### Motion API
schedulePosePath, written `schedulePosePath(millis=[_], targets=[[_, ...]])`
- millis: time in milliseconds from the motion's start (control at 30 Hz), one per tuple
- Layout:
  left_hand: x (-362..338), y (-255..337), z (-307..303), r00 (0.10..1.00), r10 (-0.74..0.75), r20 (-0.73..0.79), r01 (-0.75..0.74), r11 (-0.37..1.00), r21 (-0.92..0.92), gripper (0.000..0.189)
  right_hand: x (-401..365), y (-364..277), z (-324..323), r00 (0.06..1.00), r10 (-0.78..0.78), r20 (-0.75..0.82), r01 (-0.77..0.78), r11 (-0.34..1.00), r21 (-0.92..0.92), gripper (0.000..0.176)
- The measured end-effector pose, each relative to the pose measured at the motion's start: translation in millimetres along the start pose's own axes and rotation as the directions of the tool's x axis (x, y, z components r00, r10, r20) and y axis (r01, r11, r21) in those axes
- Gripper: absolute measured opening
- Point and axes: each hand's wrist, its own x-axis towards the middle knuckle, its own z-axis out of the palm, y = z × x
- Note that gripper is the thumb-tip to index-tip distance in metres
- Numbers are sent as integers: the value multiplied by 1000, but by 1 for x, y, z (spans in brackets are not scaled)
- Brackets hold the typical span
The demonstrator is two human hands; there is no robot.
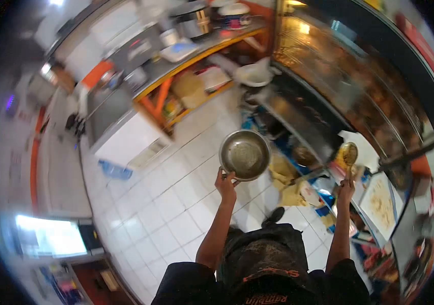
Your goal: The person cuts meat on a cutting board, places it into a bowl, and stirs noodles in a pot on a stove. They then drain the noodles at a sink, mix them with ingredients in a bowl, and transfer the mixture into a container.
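Note:
My left hand (226, 184) grips the near rim of a round metal bowl (245, 154), held out above the tiled floor. Some residue or liquid seems to lie in the bowl's bottom; blur hides what it is. On the right, my right hand (346, 189) is closed round the handle of a metal ladle (349, 152), whose head points away from me. The ladle's head looks brownish and sits over the edge of a counter, beside a white cutting board (379, 202) with crumbs or stains on it.
A glass display cabinet (349, 76) stands at the upper right. A shelved workbench (196, 56) with pots is at the back, near a white cabinet (130, 140). On the floor lies a blue plastic item (115, 170). A lit screen (51, 236) is lower left.

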Motion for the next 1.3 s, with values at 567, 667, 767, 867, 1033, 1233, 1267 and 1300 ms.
schedulePosePath(millis=[567, 667, 767, 867, 1033, 1233, 1267, 1300], targets=[[-2, 124, -361, 864, 112, -491, -276, 921, -275, 63, -397, 79, 480, 72, 507, 859, 482, 736, -475, 45], [22, 170, -426, 844, 87, -530, -223, 954, -199, 63, -438, 101, 553, 18, 569, 822, 519, 698, -494, 51], [58, 208, -501, 848, 108, -518, -297, 908, -296, 65, -469, 143, 615, -89, 606, 790, 292, 774, -561, 51], [49, 279, -536, 828, 30, -560, -257, 908, -331, 67, -512, 169, 664, -341, 680, 649, 134, 718, -683, 68], [68, 339, -611, 718, 33, -695, -416, 821, -391, 64, -633, 242, 741, -461, 705, 540, 219, 680, -700, 50], [119, 425, -696, 594, 191, -781, -557, 799, -229, 72, -752, 294, 853, -447, 742, 500, -22, 550, -835, 30], [128, 453, -705, 604, 192, -774, -553, 800, -233, 72, -765, 294, 876, -439, 741, 508, -27, 554, -832, 30], [138, 485, -715, 623, 167, -764, -494, 841, -219, 71, -782, 287, 901, -403, 736, 544, -53, 574, -817, 30]])
